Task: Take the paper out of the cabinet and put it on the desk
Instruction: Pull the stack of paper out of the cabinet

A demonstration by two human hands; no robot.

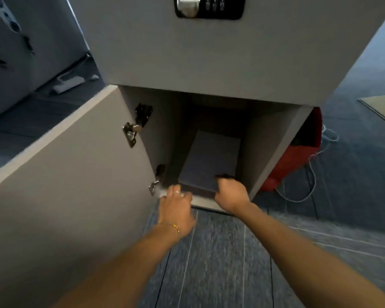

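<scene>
The cabinet [209,52] stands with its lower door [65,174] swung open to the left; the paper [209,161], a grey stack, lies flat on the compartment floor, its near edge close to the front lip; the right hand [231,192] is clenched on the stack's near right corner, thumb on top; the left hand [176,207] rests at the front lip by the stack's near left corner, fingers blurred, so whether it grips cannot be told; a red bag [298,156] sits beside the cabinet's right wall.
</scene>
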